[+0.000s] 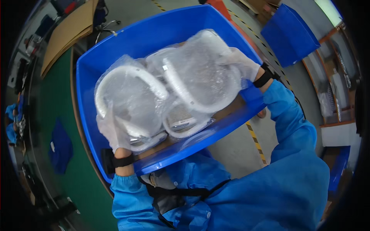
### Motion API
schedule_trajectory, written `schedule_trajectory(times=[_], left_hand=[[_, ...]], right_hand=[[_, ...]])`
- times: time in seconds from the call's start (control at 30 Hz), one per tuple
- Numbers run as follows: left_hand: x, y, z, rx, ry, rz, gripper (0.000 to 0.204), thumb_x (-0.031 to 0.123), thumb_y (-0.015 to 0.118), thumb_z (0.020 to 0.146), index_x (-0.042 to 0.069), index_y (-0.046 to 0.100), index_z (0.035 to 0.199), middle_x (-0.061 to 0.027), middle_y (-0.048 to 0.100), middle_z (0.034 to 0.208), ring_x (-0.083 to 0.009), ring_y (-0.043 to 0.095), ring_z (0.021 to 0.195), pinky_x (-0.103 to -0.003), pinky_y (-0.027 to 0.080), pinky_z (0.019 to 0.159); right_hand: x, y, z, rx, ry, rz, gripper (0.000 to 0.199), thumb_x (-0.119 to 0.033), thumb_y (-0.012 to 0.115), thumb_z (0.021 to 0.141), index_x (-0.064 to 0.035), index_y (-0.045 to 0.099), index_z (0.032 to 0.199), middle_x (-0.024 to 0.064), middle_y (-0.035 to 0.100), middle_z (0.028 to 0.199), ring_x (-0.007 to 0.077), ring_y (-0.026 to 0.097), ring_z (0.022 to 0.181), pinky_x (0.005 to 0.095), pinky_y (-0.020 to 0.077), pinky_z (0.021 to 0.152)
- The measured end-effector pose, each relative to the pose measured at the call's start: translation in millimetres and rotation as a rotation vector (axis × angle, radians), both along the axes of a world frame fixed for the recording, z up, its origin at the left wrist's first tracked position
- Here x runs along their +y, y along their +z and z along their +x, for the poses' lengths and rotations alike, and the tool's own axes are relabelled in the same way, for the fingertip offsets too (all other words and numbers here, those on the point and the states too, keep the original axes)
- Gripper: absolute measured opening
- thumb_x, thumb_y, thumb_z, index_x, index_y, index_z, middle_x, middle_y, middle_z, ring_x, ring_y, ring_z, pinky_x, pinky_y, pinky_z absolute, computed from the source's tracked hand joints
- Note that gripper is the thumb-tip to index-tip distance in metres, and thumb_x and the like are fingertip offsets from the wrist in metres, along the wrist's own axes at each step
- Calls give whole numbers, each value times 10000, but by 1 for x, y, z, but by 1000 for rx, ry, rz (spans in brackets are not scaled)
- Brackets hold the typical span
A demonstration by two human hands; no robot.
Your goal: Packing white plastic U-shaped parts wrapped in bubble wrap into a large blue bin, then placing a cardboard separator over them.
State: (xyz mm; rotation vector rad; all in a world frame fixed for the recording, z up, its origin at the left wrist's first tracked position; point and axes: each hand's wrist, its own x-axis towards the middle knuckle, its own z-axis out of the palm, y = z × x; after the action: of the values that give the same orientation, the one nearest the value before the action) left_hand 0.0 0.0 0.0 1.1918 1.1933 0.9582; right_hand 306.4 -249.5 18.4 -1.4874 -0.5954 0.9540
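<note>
In front of me is a deep blue plastic bin [86, 96] holding several white curved parts wrapped in clear plastic. My left hand [113, 129], in a white glove, grips the near-left edge of one bagged white curved part [101, 90] on the bin's left side. My right hand [241, 63], gloved too, is closed on the right edge of another bagged white curved part [179, 86], which lies higher and further right. Plastic film partly hides the fingertips of both hands. Lower between the two sits a smaller white loop [169, 125], also under plastic.
A green-topped table [86, 184] runs along the left, with a dark blue cloth [60, 148] and cardboard sheets [71, 32] on it. Another blue bin [291, 34] stands at the far right, near shelves [333, 77]. Yellow-black tape [256, 142] marks the floor.
</note>
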Motion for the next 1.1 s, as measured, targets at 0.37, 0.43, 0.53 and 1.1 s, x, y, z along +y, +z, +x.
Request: schedule_trajectory(times=[0.37, 0.43, 0.53, 1.1], left_hand=[[6, -22, -46, -123, -54, 87, 303, 126, 621, 864, -37, 566, 1114, -126, 567, 982, -221, 626, 845, -324, 552, 710], [6, -27, -54, 204, -171, 407, 356, 120, 604, 862, -17, 570, 1189, -138, 545, 1050, -234, 610, 925, -338, 539, 774], [-1, -22, -59, 188, -240, 513, 347, 162, 536, 895, -21, 581, 1186, -161, 515, 1124, -249, 584, 988, -345, 515, 821], [-4, -11, -55, 62, -209, 210, 399, 235, 575, 912, -55, 523, 1181, -155, 548, 1119, -230, 563, 1017, -332, 435, 899]], right_hand=[[-67, -93, 64, -200, -155, -683, 312, -130, 693, 715, 47, 617, 961, 80, 607, 815, 167, 584, 698, 290, 474, 630], [-70, -116, 67, -258, -167, -746, 348, -160, 713, 699, 74, 641, 946, 102, 630, 822, 204, 598, 721, 329, 478, 629], [-75, -142, 70, -259, -130, -806, 328, -171, 717, 681, 54, 665, 914, 103, 649, 809, 211, 610, 716, 348, 483, 623], [-102, -223, 85, -1338, 807, -1123, 372, -433, 611, 737, -75, 708, 778, 191, 667, 748, 340, 665, 717, 408, 518, 629]])
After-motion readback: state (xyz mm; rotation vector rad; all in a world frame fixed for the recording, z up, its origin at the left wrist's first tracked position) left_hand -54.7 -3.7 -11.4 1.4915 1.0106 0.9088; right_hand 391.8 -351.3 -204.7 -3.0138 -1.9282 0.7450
